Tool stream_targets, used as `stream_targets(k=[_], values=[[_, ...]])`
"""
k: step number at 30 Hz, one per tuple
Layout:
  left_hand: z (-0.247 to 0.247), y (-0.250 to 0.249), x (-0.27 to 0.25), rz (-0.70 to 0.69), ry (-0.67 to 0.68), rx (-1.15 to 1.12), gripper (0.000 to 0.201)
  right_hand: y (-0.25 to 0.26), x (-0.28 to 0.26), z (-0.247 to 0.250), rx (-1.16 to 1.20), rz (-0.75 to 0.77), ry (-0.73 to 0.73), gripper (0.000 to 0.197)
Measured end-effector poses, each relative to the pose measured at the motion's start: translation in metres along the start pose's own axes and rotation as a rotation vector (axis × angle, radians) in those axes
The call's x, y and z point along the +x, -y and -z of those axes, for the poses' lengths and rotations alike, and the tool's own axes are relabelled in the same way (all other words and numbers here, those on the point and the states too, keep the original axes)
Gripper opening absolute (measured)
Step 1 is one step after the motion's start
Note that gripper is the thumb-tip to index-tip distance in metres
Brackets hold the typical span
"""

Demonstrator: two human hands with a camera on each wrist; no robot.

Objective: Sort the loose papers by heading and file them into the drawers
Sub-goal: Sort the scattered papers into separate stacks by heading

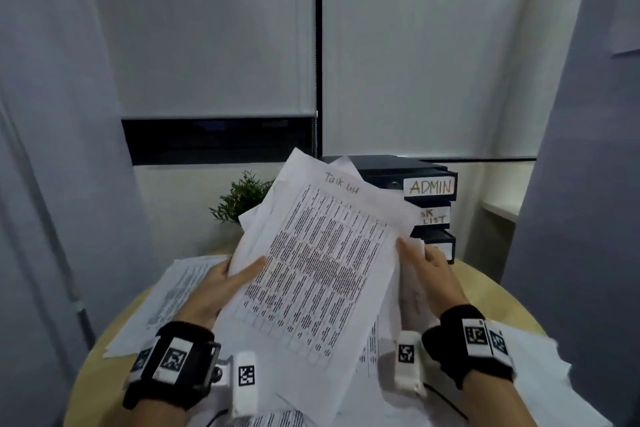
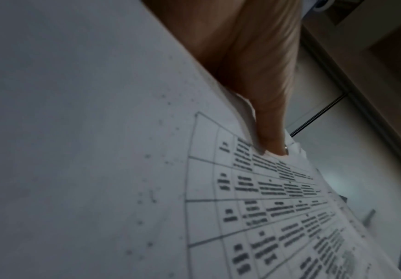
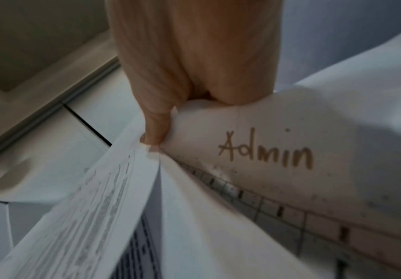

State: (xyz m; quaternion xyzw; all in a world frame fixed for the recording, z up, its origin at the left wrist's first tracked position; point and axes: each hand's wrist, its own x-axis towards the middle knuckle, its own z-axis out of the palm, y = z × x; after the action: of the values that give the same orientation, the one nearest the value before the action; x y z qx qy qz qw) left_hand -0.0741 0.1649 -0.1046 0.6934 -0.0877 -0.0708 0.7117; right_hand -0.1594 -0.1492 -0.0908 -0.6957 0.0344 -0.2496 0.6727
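I hold a sheaf of printed sheets up over the round table. The top sheet (image 1: 322,263) is headed "Task list" and carries a table of text. My left hand (image 1: 225,282) grips the sheaf's left edge, thumb (image 2: 270,130) on the front. My right hand (image 1: 427,270) pinches the right edge, thumb (image 3: 155,130) between sheets. A sheet headed "Admin" (image 3: 278,160) lies against the right palm. The black drawer unit (image 1: 415,177) stands behind, with labels "ADMIN" (image 1: 430,186) and a partly hidden "LIST" (image 1: 434,217); a third drawer (image 1: 441,244) is mostly hidden.
More loose papers (image 1: 166,298) lie spread on the round wooden table (image 1: 498,298) at the left, front and right. A small green plant (image 1: 242,198) stands behind the sheaf. Grey partitions close in on both sides, with blinds at the back.
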Motion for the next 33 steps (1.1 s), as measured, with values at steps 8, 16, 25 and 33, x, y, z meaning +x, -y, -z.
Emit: stream_targets(k=[8, 16, 25, 33], values=[[0.006, 0.012, 0.001, 0.028, 0.043, 0.012, 0.083, -0.009, 0.015, 0.007, 0.338, 0.005, -0.187, 0.029], [0.006, 0.021, 0.003, -0.005, -0.017, 0.024, 0.063, -0.011, 0.013, 0.012, 0.421, -0.011, -0.233, 0.031], [0.011, 0.022, 0.004, 0.058, 0.115, 0.142, 0.104, -0.01, 0.017, 0.016, 0.56, 0.033, -0.315, 0.028], [0.001, 0.02, 0.0, 0.085, 0.158, 0.217, 0.094, -0.018, 0.019, 0.015, 0.554, -0.01, -0.307, 0.031]])
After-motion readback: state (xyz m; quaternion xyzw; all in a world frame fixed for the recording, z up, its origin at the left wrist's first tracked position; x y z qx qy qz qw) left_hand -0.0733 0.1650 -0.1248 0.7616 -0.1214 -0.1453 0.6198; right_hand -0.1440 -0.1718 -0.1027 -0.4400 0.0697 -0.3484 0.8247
